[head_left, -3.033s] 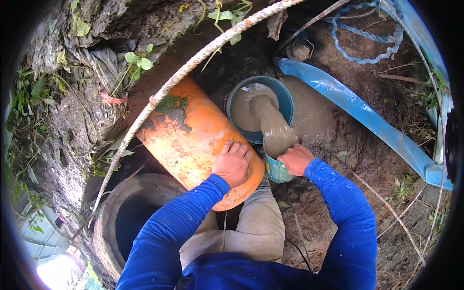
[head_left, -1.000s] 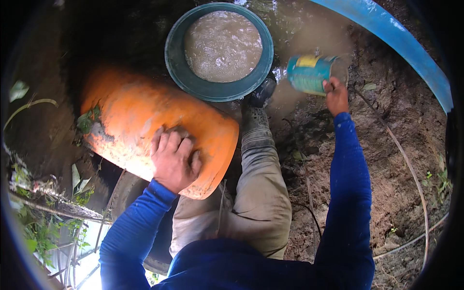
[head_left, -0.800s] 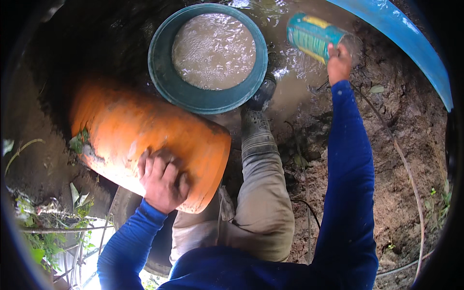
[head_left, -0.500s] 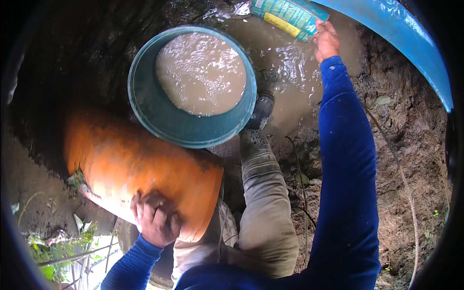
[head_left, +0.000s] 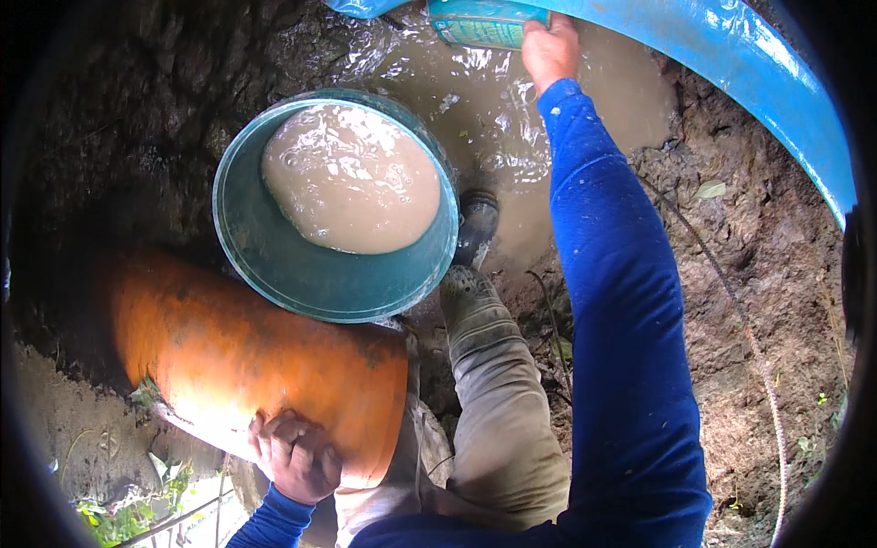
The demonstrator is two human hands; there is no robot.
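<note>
My right hand, arm stretched far forward, grips the end of a teal can with a printed label. The can lies on its side at the muddy water, its upper part cut off by the picture's edge. My left hand rests with bent fingers on a big orange pipe, close to its near right end. Between the hands stands a green bucket, part full of brown water. It touches or overlaps the orange pipe's far side; I cannot tell which.
A blue curved plastic wall arches across the far right. Brown water pools ahead of my boot. A rope runs along the muddy soil at right. Leaves and thin sticks lie at the near left.
My right hand and the can have shifted left and farther away. The bucket and pipe sit lower and more to the left in view. The bucket's water surface looks calmer.
</note>
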